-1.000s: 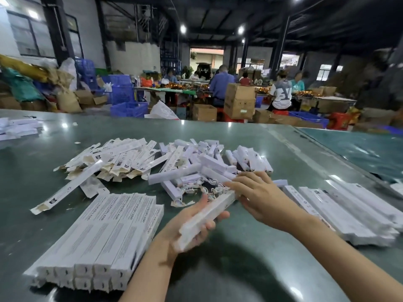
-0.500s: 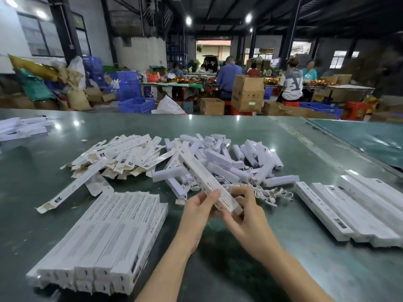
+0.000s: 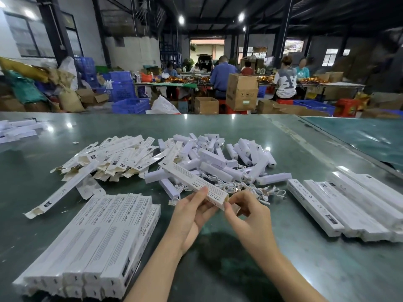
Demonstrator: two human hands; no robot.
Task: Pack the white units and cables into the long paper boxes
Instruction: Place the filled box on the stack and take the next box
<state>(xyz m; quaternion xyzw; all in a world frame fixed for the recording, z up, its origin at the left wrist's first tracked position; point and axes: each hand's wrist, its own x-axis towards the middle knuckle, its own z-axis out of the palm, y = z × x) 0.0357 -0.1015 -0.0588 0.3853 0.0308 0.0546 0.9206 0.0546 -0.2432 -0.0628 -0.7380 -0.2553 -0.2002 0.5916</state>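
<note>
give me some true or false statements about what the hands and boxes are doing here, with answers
1. Both hands hold one long box. True: the left hand grips it and the right hand pinches its near end.
2. The held box lies flat on the table. False: its near end is lifted in the hands.
3. A neat stack of boxes sits left of the hands. True.
4. The loose white units are piled in a blue crate. False: they lie in a heap on the table, beyond the hands.
5. The cables lie beside the right hand. True.
6. The row of boxes at right stands upright. False: they lie flat, side by side.
</note>
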